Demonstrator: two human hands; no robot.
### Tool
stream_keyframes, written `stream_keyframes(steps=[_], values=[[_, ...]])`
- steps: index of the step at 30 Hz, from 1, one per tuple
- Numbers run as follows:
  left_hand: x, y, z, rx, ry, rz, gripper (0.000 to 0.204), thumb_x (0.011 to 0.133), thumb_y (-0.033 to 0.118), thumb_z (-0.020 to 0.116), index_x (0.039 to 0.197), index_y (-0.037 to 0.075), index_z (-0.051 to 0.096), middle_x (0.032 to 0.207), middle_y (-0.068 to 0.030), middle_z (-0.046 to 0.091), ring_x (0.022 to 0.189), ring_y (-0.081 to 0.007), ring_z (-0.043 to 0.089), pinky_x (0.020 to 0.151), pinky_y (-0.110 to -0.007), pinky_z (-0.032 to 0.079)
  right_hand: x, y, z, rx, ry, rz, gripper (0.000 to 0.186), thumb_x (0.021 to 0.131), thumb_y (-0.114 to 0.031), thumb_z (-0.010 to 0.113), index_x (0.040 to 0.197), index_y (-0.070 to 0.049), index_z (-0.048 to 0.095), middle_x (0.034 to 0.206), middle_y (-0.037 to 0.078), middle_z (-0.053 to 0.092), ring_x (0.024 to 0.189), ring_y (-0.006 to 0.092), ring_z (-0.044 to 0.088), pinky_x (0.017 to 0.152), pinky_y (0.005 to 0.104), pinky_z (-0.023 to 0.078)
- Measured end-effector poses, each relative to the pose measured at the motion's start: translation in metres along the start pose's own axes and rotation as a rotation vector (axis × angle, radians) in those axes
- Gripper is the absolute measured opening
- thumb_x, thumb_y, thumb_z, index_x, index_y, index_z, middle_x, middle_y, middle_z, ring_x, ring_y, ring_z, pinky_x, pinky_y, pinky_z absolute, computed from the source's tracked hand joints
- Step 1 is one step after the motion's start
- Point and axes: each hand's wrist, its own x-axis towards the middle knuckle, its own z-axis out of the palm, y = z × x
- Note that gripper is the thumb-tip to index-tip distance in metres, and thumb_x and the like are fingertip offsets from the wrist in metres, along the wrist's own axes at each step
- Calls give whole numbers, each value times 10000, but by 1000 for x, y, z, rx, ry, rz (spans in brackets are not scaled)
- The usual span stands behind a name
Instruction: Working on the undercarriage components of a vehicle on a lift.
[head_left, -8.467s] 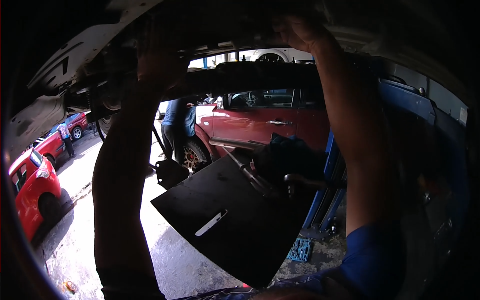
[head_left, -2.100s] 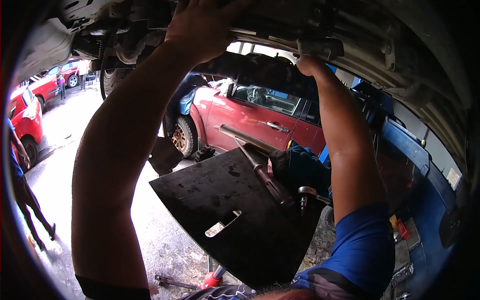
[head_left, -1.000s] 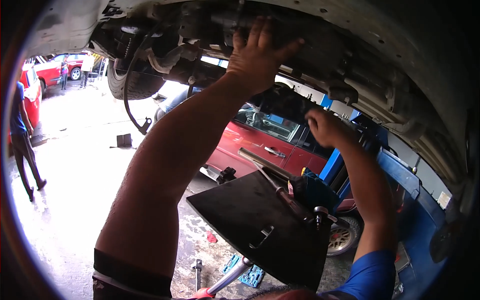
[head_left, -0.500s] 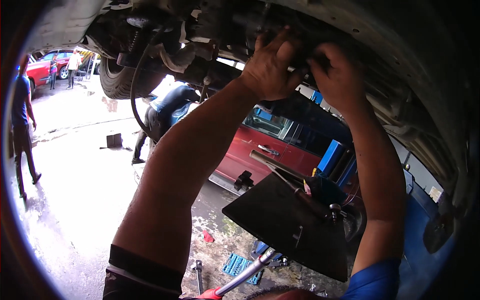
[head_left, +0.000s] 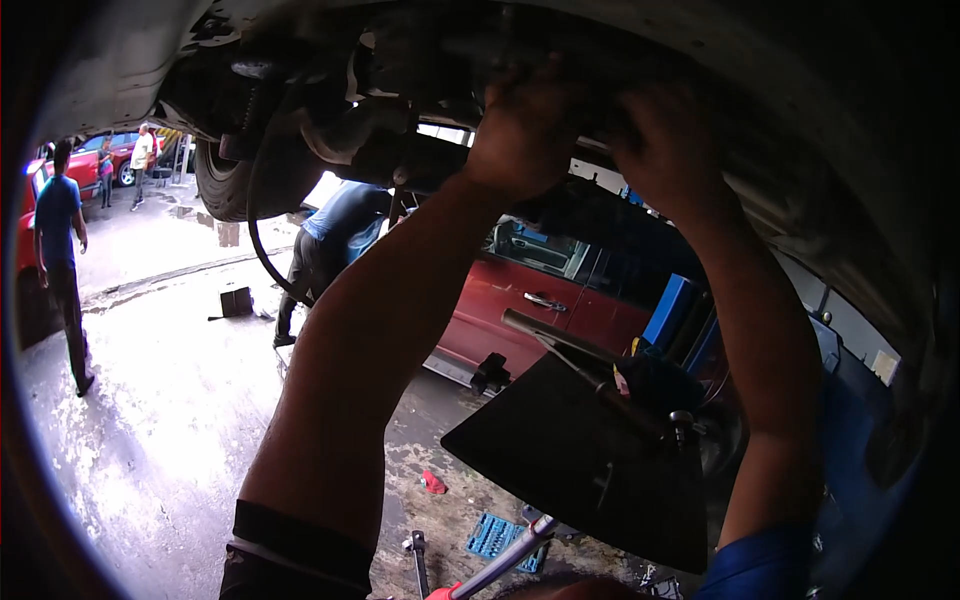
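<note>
Left hand (head_left: 525, 130) and right hand (head_left: 670, 145) up, side by side, fingers partly bent; whether they grip, we cannot tell. Vehicle underbody (head_left: 640, 45) lies directly overhead, neither hand clearly nearer; we lose its long axis in shadow. Below, right: black tray (head_left: 560, 450) bearing a ratchet (head_left: 682, 418). Farther: red car (head_left: 520, 283).

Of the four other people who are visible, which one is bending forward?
The person in blue top just left of the left forearm is bent over; the person at far left and the two in the distance stand upright.
</note>
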Motion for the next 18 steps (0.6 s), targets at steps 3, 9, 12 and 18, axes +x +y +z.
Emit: stream_keyframes(steps=[3, 9, 12, 18], values=[[-2, -5, 2, 18, 0, 21, 236, 820, 80, 635, 1054, 96, 661, 1081, -100, 659, 1098, -308, 608, 974, -465, 418, -7, -6, -4, -77, 19, -91, 271, 699, -164, 733, 957, -103, 674, 1068, 84, 596, 1099, 270, 550, 927, 459, 425], [8, -10, 2, 433, -39, 0, 227, 820, 200, 651, 1023, 99, 662, 936, -91, 650, 778, -277, 648, 797, -423, 506, -19, -6, 8, -188, 24, -48, 283, 725, -175, 710, 998, -107, 681, 1132, 54, 574, 1159, 228, 512, 998, 461, 376], [25, -15, -6, 720, -38, -131, 291, 789, 309, 670, 996, 105, 679, 899, -73, 672, 819, -248, 645, 761, -439, 487, -24, -4, 6, -154, -84, -9, 407, 759, -222, 745, 1133, -113, 628, 1243, 112, 521, 1221, 308, 475, 1027, 490, 372], [45, -18, -4, 699, 2, -298, 420, 832, 330, 642, 1224, 179, 618, 1265, -160, 532, 1205, -342, 459, 978, -529, 374, -23, 0, 6, -217, 1, -47, 260, 782, -188, 644, 1027, -121, 698, 1132, 35, 579, 1170, 218, 503, 1027, 456, 347]])
